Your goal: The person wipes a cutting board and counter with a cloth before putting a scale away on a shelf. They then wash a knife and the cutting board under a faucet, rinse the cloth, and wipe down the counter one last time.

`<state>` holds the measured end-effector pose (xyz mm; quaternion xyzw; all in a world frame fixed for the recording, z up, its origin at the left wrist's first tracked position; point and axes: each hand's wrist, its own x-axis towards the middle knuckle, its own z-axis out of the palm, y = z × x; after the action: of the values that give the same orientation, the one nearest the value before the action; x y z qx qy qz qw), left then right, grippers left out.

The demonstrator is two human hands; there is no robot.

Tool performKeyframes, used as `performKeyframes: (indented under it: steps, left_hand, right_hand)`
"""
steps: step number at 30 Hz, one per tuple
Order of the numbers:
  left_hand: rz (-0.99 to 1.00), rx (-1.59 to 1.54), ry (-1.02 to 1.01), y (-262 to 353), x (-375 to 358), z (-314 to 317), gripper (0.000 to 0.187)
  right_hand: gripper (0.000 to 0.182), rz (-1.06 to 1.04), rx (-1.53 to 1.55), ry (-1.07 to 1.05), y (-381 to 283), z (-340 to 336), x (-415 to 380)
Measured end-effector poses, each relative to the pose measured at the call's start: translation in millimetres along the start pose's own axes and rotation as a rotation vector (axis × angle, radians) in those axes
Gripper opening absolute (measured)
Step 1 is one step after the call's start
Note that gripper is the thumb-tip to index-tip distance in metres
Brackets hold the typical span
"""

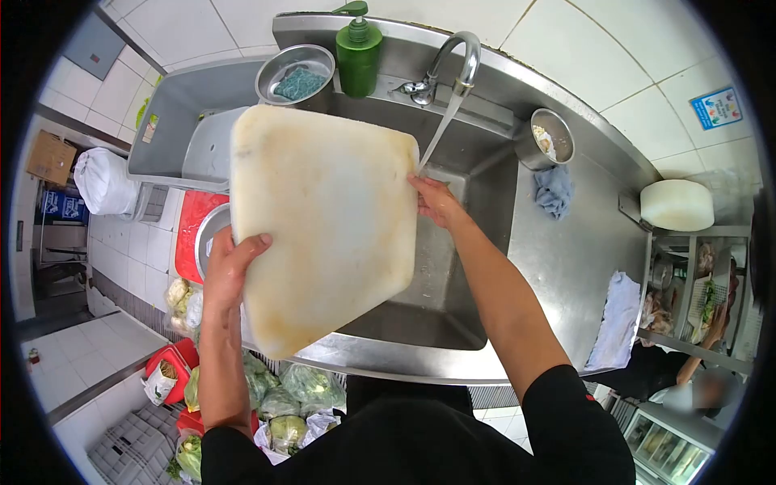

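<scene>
A large, thick, off-white cutting board (331, 218) with yellowish stains is held tilted over the left part of the steel sink (493, 210). My left hand (230, 263) grips its left edge, thumb on the face and the other fingers hidden behind. At the right edge, my right hand (436, 200) has its fingers closed on the board near the upper corner. Water (443, 129) runs from the curved faucet (465, 73) and comes down beside that corner, close to my right fingers.
Behind the board stand a green pump bottle (359, 61) and a steel bowl (267, 74) with a blue-green scrubber. A grey tub (166, 137) is at left. On the right counter are a steel container (525, 149), a blue cloth (554, 191) and a white cloth (614, 319). Bagged vegetables (311, 386) sit below. Another person's arm (715, 327) shows at far right.
</scene>
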<state>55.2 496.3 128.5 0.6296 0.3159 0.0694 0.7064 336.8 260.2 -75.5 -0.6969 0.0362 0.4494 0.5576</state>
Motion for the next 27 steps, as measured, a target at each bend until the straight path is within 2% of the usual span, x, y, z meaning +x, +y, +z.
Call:
performKeyframes:
  steps: [1,4,5,7,8,11,13,15,18,20,21,23,24,25,27]
  left_hand:
    - [-0.004,0.002,-0.001,-8,3,-6,0.034]
    - [-0.045,-0.067,0.02,-30,16,-18,0.038]
    - [-0.058,-0.129,0.017,-40,21,-21,0.041]
    - [-0.078,-0.202,0.012,-60,34,-19,0.043]
    - [-0.105,-0.252,-0.007,-68,44,-17,0.044]
    - [-0.132,-0.262,-0.002,-86,76,-5,0.047]
    - [-0.167,-0.159,-0.046,-109,105,7,0.05]
    - [-0.243,0.052,0.006,-128,132,33,0.057]
    - [-0.261,0.109,0.079,-158,162,84,0.063]
    - [-0.175,0.131,0.1,-196,192,117,0.072]
    - [-0.176,0.125,0.087,-194,194,133,0.072]
    - [-0.175,0.28,0.186,-175,189,166,0.079]
    - [-0.171,0.232,0.064,-162,181,176,0.081]
    - [-0.173,0.228,0.053,-171,186,195,0.081]
    - [0.271,0.579,0.211,-201,202,236,0.074]
  right_hand:
    - [0.054,0.004,0.079,-0.066,6,-4,-3]
    - [0.051,-0.067,0.199,-0.083,14,-25,-16]
    - [0.051,-0.061,0.19,-0.079,9,-27,-24]
    - [0.047,-0.021,0.417,0.008,1,-35,-41]
    - [0.046,-0.059,0.452,-0.018,-3,-47,-48]
    - [0.046,-0.112,0.407,-0.07,-23,-73,-99]
    - [0.047,-0.155,0.327,-0.049,-41,-75,-136]
    - [0.047,-0.199,0.246,-0.027,-54,-71,-162]
    - [0.047,-0.331,0.145,0.203,-71,-59,-193]
    - [0.045,-0.38,0.112,0.238,-78,-57,-204]
    - [0.044,-0.427,0.081,0.265,-81,-56,-208]
    - [0.041,-0.443,0.055,0.319,-90,-52,-219]
    - [0.039,-0.463,0.032,0.358,-92,-50,-221]
    - [0.039,-0.46,0.028,0.369,-93,-50,-221]
    - [0.035,-0.47,-0.107,0.496,-94,-48,-219]
